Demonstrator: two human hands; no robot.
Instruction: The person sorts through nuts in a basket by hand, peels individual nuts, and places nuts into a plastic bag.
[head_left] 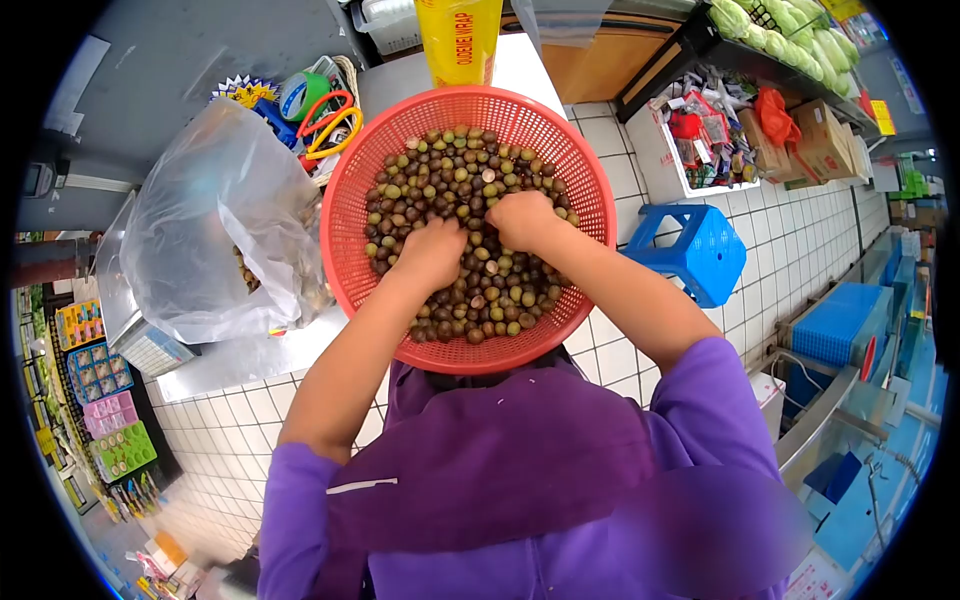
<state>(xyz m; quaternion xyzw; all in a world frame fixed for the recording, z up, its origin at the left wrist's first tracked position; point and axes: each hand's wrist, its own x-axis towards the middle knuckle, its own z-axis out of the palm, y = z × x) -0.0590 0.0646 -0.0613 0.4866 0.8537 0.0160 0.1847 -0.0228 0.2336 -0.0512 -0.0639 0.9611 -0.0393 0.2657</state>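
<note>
A red plastic colander basket (345,290) holds a heap of small round green-and-brown fruits (450,165); a few show pale, split or cut spots. My left hand (435,252) reaches into the middle of the heap, its fingers curled down among the fruits. Just to its right, my right hand (522,220) is bent inward with closed fingers, also touching the fruits. The fingertips of both hands are hidden, so anything pinched in them cannot be made out.
Left of the basket, a clear plastic bag (190,225) with more fruits inside lies on a metal counter (215,365). Scissors (335,125) and green tape (300,97) lie behind it. A yellow wrap box (458,45) stands at the back. On the right is a blue stool (700,255).
</note>
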